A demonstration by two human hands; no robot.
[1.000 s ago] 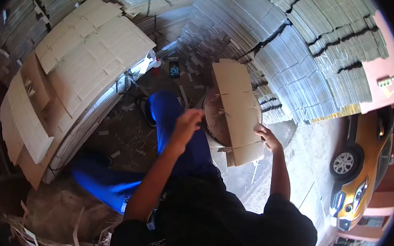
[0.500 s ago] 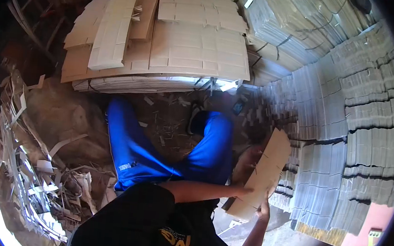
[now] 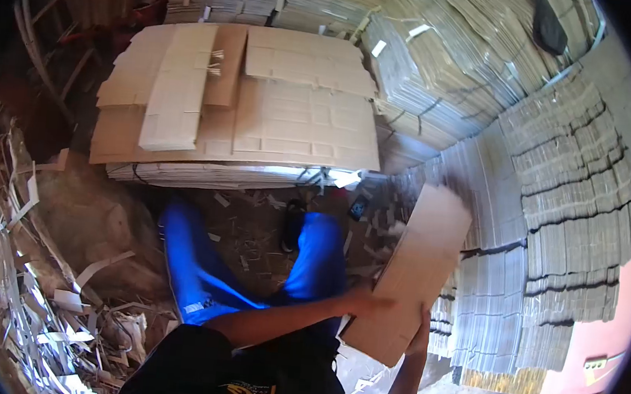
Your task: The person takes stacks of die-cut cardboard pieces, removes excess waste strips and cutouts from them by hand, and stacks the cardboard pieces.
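A long brown cardboard piece (image 3: 414, 273) slants to the right of my legs, its far end blurred by motion. My left hand (image 3: 368, 304) grips its left edge, with the fingers lying over the face. On the opposite edge, near the lower end, my right hand (image 3: 419, 340) is closed round it. Behind the cardboard rises a wall of stacked flat cardboard (image 3: 490, 302).
A low pile of cardboard sheets (image 3: 307, 125) lies in front of me, with a narrow cardboard stack (image 3: 179, 87) on top. Strapped bundles (image 3: 448, 58) stand at the back right. Paper scraps (image 3: 42, 323) heap up at the left. A phone-like dark object (image 3: 359, 207) lies on the littered floor.
The cardboard has tilted so its broad face shows more, and both hands have shifted slightly left with it. The camera view has tipped upward, showing more stacks at the back.
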